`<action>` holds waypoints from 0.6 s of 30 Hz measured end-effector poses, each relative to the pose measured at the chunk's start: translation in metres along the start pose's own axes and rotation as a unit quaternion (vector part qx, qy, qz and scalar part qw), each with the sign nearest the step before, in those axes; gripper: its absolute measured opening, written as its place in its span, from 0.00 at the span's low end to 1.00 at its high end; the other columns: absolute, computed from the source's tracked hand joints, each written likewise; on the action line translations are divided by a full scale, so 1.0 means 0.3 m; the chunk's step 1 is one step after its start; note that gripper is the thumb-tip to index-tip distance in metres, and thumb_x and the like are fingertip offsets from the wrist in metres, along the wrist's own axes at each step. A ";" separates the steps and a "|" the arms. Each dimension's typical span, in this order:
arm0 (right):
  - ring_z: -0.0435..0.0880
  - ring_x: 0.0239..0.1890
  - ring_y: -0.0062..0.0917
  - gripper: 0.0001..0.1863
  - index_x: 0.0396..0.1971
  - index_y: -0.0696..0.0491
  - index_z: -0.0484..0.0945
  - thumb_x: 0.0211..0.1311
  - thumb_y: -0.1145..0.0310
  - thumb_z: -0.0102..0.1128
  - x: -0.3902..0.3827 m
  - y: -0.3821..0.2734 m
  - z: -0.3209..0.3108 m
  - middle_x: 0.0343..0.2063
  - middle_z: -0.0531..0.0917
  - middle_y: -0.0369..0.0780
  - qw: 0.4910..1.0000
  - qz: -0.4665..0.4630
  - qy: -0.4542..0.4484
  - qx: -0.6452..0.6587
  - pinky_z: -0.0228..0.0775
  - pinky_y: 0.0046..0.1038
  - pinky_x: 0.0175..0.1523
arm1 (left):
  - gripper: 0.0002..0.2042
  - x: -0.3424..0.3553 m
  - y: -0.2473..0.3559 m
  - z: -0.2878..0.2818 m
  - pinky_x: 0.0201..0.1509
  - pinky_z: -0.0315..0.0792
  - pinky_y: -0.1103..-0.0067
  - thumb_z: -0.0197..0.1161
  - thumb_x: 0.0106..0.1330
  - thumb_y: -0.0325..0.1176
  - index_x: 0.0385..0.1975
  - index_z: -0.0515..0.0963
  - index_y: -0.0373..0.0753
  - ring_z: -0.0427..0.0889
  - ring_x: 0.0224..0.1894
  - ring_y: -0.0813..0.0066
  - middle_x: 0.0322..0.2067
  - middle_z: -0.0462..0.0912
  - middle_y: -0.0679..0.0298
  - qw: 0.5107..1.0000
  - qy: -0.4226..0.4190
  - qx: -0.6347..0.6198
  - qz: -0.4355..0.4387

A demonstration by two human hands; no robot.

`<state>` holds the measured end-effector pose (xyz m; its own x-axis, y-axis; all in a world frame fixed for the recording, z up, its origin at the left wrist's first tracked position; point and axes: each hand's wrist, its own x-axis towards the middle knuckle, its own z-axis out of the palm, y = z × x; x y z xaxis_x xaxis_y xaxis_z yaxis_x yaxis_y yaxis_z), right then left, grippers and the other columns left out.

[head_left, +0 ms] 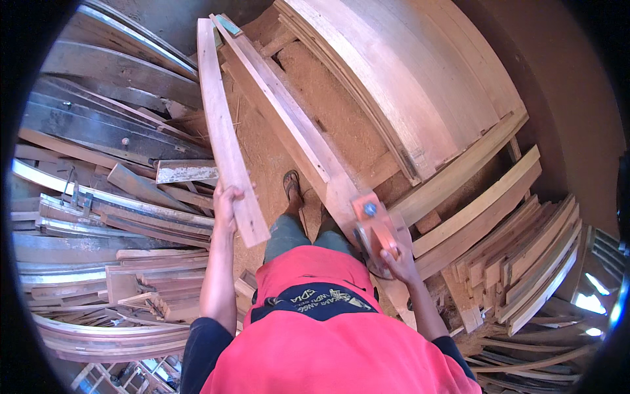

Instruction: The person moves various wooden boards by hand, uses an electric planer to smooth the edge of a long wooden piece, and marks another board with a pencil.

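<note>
My left hand (226, 205) grips a long, pale wooden board (222, 125) by its edge near the close end. The board stretches away from me toward the far left. My right hand (401, 259) is wrapped around the handle of an orange electric hand planer (380, 233) with a blue front knob. The planer is over the near part of a long wooden beam (338, 194); whether its sole touches the wood I cannot tell. A narrow wooden strip (289, 125) lies lengthwise on the beam, ending just beyond the planer.
Wide planks (407, 65) are stacked at the far right, on crosswise timbers (459, 171). More boards (518, 269) lean on the right. Timber and offcuts (118, 217) are piled along the left. Sawdust (315, 72) covers the floor, and my sandalled foot (293, 185) stands beside the beam.
</note>
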<state>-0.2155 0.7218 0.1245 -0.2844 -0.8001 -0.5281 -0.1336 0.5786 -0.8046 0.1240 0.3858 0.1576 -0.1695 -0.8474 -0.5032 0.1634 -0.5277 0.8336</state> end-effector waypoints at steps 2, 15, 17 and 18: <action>0.80 0.35 0.23 0.24 0.46 0.59 0.79 0.70 0.50 0.56 0.107 -0.044 0.030 0.31 0.82 0.39 0.997 -0.029 -0.051 0.041 0.73 0.28 0.40 | 0.35 -0.082 0.005 -0.049 0.38 0.86 0.63 0.51 0.47 0.22 0.64 0.62 0.33 0.84 0.41 0.58 0.50 0.79 0.49 0.999 -0.011 -0.039 -0.012; 0.76 0.24 0.19 0.25 0.36 0.58 0.79 0.74 0.48 0.49 0.331 -0.220 0.159 0.21 0.77 0.34 0.994 -0.096 -0.056 0.005 0.67 0.26 0.29 | 0.38 -0.195 -0.260 -0.438 0.43 0.82 0.70 0.58 0.46 0.36 0.63 0.66 0.29 0.82 0.38 0.59 0.43 0.79 0.53 0.938 -0.042 -0.213 -0.269; 0.76 0.24 0.19 0.25 0.35 0.58 0.79 0.73 0.48 0.49 0.309 -0.213 0.160 0.20 0.77 0.34 0.994 -0.094 -0.043 0.018 0.67 0.26 0.29 | 0.37 -0.226 -0.302 -0.443 0.45 0.82 0.69 0.58 0.48 0.36 0.63 0.66 0.30 0.82 0.39 0.59 0.43 0.79 0.53 0.916 -0.022 -0.264 -0.301; 0.75 0.24 0.18 0.26 0.35 0.58 0.79 0.73 0.47 0.50 0.299 -0.236 0.160 0.20 0.76 0.34 0.994 -0.097 -0.032 0.035 0.66 0.26 0.29 | 0.37 -0.238 -0.342 -0.501 0.48 0.81 0.69 0.58 0.49 0.36 0.64 0.65 0.30 0.82 0.41 0.59 0.43 0.79 0.53 0.889 -0.039 -0.311 -0.333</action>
<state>-0.1861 0.6016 0.1211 -0.1986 -0.9055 -0.3750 -0.1137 0.4013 -0.9089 0.2654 0.4915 0.0737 -0.4931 -0.3416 -0.8001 0.5038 -0.8619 0.0575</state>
